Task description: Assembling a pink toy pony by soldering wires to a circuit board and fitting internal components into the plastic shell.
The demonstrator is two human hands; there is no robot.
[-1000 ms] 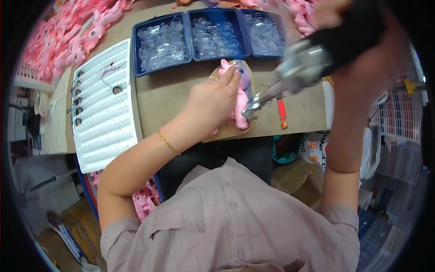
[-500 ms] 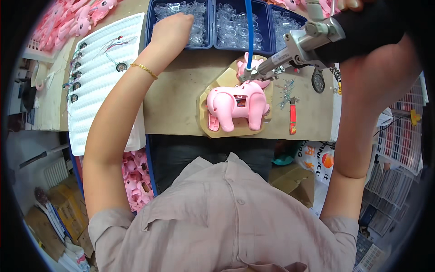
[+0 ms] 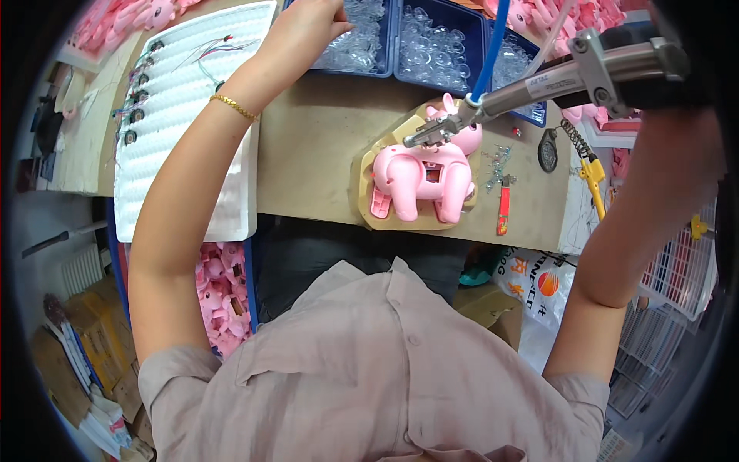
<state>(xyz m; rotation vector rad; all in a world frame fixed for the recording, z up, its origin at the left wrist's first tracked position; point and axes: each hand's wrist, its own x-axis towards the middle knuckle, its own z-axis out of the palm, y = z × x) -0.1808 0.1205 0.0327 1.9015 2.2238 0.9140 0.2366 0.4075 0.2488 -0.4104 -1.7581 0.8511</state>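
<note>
My left hand (image 3: 308, 29) reaches over a blue bin of small clear plastic parts (image 3: 350, 45). Its fingers are curled in, partly cut off by the upper edge, and what they hold cannot be made out. At the far right, my right hand (image 3: 681, 142) is dark and mostly hidden behind the black grip of a powered screwdriver (image 3: 539, 86) with a silver barrel and a blue hose. The screwdriver's tip hangs above a pink toy animal (image 3: 408, 181), which lies in a tan fixture (image 3: 366, 202). A rectangular opening in the toy's body faces up.
Left of the fixture lies a white ribbed tray (image 3: 181, 146) with wired round parts. Another blue bin (image 3: 396, 46) borders the first. Loose screws (image 3: 499, 162), a red-handled cutter (image 3: 503, 212) and a black oval tag (image 3: 547, 150) lie to the right. Pink parts (image 3: 223, 292) fill a bin below.
The view has shifted, so the bench sits differently in the picture. My left hand has moved toward the upper edge. The screwdriver has swung to a flatter angle, its tip still over the toy.
</note>
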